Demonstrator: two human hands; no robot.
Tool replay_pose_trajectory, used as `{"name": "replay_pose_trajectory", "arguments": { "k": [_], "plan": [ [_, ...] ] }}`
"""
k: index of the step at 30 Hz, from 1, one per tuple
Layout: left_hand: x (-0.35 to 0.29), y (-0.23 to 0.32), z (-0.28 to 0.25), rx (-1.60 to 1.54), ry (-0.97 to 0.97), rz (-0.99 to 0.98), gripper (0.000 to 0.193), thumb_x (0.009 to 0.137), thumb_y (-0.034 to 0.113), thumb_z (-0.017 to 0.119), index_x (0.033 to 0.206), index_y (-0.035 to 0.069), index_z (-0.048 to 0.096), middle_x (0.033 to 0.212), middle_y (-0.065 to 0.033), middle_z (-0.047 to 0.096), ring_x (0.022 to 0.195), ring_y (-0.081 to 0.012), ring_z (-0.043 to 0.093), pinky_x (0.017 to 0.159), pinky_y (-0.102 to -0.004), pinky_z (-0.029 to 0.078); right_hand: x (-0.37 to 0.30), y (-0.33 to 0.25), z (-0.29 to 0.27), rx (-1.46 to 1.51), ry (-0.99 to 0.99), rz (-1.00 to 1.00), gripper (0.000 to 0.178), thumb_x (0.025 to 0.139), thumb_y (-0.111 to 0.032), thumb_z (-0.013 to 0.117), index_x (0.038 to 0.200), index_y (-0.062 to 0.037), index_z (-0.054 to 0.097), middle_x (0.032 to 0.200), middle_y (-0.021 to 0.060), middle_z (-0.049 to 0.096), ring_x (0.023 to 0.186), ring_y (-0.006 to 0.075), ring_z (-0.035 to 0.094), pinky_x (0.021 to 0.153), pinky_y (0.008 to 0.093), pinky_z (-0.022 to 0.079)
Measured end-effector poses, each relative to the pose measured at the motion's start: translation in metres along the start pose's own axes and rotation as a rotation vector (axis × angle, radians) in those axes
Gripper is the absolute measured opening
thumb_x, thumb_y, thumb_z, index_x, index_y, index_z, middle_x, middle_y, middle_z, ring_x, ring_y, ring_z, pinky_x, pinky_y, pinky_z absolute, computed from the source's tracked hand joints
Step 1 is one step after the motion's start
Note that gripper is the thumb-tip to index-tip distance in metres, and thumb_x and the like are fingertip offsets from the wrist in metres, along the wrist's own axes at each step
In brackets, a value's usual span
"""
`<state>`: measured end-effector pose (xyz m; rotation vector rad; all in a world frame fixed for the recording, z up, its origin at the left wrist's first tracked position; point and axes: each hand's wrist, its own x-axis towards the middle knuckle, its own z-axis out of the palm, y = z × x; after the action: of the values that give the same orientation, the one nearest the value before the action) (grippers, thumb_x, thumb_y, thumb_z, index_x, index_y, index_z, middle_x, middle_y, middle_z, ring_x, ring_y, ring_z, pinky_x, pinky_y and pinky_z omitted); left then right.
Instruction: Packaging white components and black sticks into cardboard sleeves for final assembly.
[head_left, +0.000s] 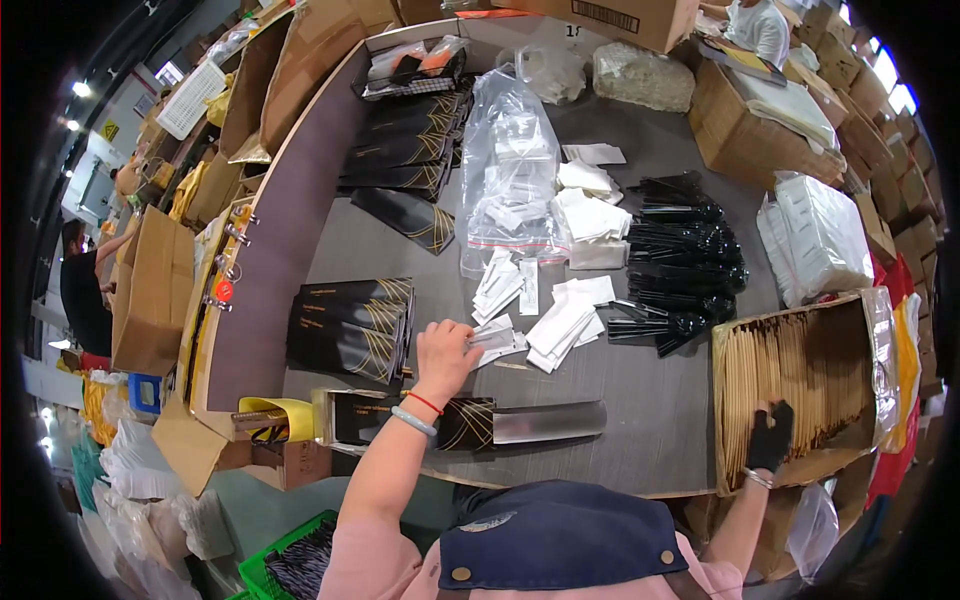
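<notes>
My left hand (446, 358), bare with a red string and a pale bangle at the wrist, pinches the edge of a small white slip (494, 338) beside other slips in the table's middle. My right hand (770, 436), in a black fingertip-less glove, rests with fingers stretched over a row of thin tan strips (750, 370) in an open carton (876, 345). Whether it grips one is hard to see. Below my left wrist lies a black printed sleeve (466, 424) with gold lines, next to a shiny silver strip (550, 423).
Black sleeves (345, 325) lie stacked at left. Black plastic-wrapped bundles (685, 260) lie right of white paper stacks (565, 325). A clear bag (510, 170) holds white packets. A wrapped white pack (815, 238) stands at right. The table has a raised left wall (290, 210).
</notes>
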<state>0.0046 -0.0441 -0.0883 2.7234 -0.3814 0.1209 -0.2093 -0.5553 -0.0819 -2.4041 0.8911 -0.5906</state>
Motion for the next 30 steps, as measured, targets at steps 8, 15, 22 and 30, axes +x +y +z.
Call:
{"name": "replay_pose_trajectory", "arguments": {
  "k": [8, 15, 22, 30],
  "plan": [
    [0.008, 0.056, 0.038, -0.534, 0.014, -0.069, 0.02, 0.078, 0.018, 0.074, 0.09, 0.005, 0.066, 0.084, -0.0108, 0.062, 0.076, -0.0246, 0.059, 0.07, -0.035, 0.048, 0.007, 0.04, -0.012, -0.273, -0.088, 0.068, 0.02, 0.087, -0.012, 0.06, 0.101, 0.0018, 0.059, 0.099, 0.017, 0.06, 0.095, 0.0326, 0.059, 0.086, 0.0399, 0.046],
    [0.018, 0.085, 0.049, -0.093, 0.012, -0.041, 0.035, 0.072, 0.024, 0.079, 0.097, 0.007, 0.061, 0.097, -0.0111, 0.058, 0.093, -0.0315, 0.055, 0.078, -0.0418, 0.045, 0.013, 0.002, -0.017, -0.484, -0.271, 0.372, 0.028, 0.093, -0.012, 0.052, 0.116, 0.0025, 0.055, 0.115, 0.0197, 0.06, 0.109, 0.0352, 0.057, 0.096, 0.038, 0.044],
    [0.024, 0.088, 0.04, -0.177, 0.059, 0.066, 0.03, 0.07, 0.016, 0.078, 0.093, 0.008, 0.06, 0.086, -0.0092, 0.059, 0.082, -0.0312, 0.058, 0.073, -0.0421, 0.045, -0.001, -0.012, 0.008, -0.013, 0.102, 0.122, 0.05, 0.102, -0.023, 0.043, 0.142, 0.0069, 0.034, 0.148, 0.0201, 0.037, 0.14, 0.0286, 0.032, 0.114, 0.0361, 0.026],
    [0.031, 0.082, 0.042, -0.143, 0.15, 0.185, 0.028, 0.069, 0.009, 0.076, 0.094, 0.009, 0.063, 0.091, -0.0084, 0.06, 0.083, -0.0302, 0.059, 0.074, -0.0424, 0.047, 0.048, -0.173, 0.093, -0.035, -0.34, -0.456, 0.018, 0.087, -0.022, 0.062, 0.101, -0.0124, 0.063, 0.092, 0.0137, 0.06, 0.086, 0.0351, 0.06, 0.073, 0.0442, 0.049]
  ]
}}
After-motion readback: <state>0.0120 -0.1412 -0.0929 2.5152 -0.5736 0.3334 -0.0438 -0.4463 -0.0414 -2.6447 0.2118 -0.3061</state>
